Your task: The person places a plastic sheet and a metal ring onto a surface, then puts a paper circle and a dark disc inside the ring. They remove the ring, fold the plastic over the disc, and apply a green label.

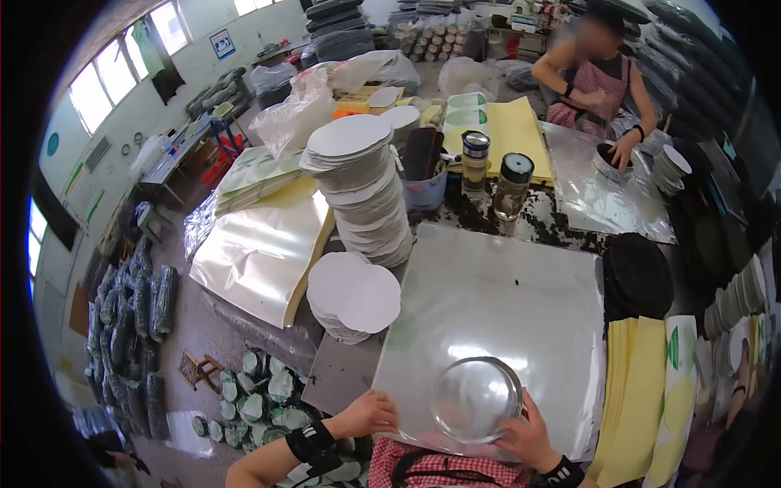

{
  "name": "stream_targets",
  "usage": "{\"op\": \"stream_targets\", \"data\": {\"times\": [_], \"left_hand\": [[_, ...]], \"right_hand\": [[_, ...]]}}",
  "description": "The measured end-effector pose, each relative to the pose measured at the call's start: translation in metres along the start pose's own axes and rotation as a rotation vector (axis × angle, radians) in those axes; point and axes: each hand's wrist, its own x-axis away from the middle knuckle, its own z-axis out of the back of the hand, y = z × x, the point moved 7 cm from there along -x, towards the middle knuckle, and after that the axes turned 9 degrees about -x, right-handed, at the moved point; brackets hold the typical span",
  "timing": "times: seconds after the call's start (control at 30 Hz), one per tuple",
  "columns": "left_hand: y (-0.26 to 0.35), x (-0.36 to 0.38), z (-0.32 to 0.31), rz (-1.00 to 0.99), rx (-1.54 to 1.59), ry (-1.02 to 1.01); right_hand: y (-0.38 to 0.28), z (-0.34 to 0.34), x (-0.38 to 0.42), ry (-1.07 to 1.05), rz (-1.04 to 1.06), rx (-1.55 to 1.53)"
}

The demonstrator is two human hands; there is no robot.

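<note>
My right hand [525, 435] holds the lower right rim of a round clear ring [476, 400], thumb and fingers on its edge. The ring rests near the front of a shiny plastic-covered sheet [504, 293]. My left hand [364, 415] lies at the sheet's front left edge with its fingers curled together; anything between them is too small to tell. Left of the sheet, a low pile of white round discs [354, 294] stands in front of a tall leaning stack of similar discs [366, 191].
Two jars [513, 187] and a bucket [425, 191] stand behind the sheet. Yellow paper strips [639, 382] and a dark round pile [637, 275] lie at right. A co-worker [598, 89] handles a round container [610, 163] at the back right. Wrapped bundles [267, 398] lie below left.
</note>
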Motion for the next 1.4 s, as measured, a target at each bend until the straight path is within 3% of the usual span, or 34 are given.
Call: {"op": "stream_targets", "data": {"times": [0.1, 0.2, 0.33, 0.43, 0.53, 0.63, 0.67, 0.73, 0.8, 0.87, 0.97, 1.03, 1.1, 1.13, 1.17, 1.23, 1.27, 1.33, 1.37, 1.4], "left_hand": [[0.003, -0.002, 0.002, -0.014, -0.022, -0.022], [0.001, -0.01, -0.008, -0.039, -0.072, -0.193], [0.004, -0.023, 0.008, -0.032, -0.006, 0.041], [-0.001, -0.021, 0.005, -0.024, 0.098, 0.015], [0.002, -0.027, 0.008, -0.059, 0.087, -0.036], [-0.027, -0.048, 0.044, 0.447, 0.338, 0.127], [-0.008, -0.062, 0.09, 0.342, 0.176, 0.331], [0.045, -0.058, 0.104, 0.028, -0.112, 0.248], [0.066, -0.05, 0.076, -0.169, -0.297, 0.145], [0.044, -0.034, 0.02, -0.18, -0.343, -0.08], [0.033, -0.063, 0.048, -0.113, -0.374, 0.082], [0.03, -0.071, 0.106, 0.119, -0.636, 0.346], [0.011, -0.082, 0.152, 0.371, -0.776, 0.586], [-0.009, -0.076, 0.168, 0.508, -0.789, 0.668], [-0.046, -0.066, 0.16, 0.546, -0.734, 0.524], [-0.056, -0.063, 0.161, 0.464, -0.79, 0.559], [-0.059, -0.061, 0.16, 0.461, -0.786, 0.539], [-0.041, -0.067, 0.168, 0.443, -0.751, 0.515], [-0.037, -0.072, 0.171, 0.467, -0.73, 0.491], [-0.035, -0.074, 0.172, 0.495, -0.708, 0.468]], "right_hand": [[-0.015, 0.007, 0.014, -0.098, 0.059, -0.062], [-0.069, 0.005, 0.011, -0.258, 0.295, 0.141], [-0.074, 0.007, -0.008, -0.211, 0.24, 0.045], [-0.079, 0.025, -0.009, -0.139, 0.238, 0.024], [-0.06, -0.007, 0.007, -0.329, 0.198, -0.053], [-0.09, -0.034, -0.018, -0.419, 0.345, 0.089], [-0.077, -0.043, -0.02, -0.393, 0.327, 0.002], [-0.013, -0.042, -0.028, -0.187, -0.182, -0.68], [0.024, -0.02, -0.038, 0.008, -0.35, -0.766], [0.03, 0.02, -0.052, 0.168, -0.195, -0.287], [0.038, 0.017, -0.045, 0.149, -0.047, 0.193], [0.027, -0.001, -0.002, 0.029, -0.065, 0.403], [0.013, -0.024, 0.077, -0.196, 0.18, 0.328], [0.01, -0.022, 0.099, -0.294, -0.107, -0.001], [0.005, -0.02, 0.123, -0.38, -0.393, -0.334], [-0.001, 0.028, 0.114, -0.73, -0.583, -0.158], [0.047, 0.053, 0.11, -0.529, -0.317, 0.072], [0.044, 0.144, 0.039, -0.157, 0.011, 0.634], [0.069, 0.206, -0.003, 0.155, -0.34, 0.527], [0.092, 0.259, -0.038, 0.49, -0.295, 0.506]]}}
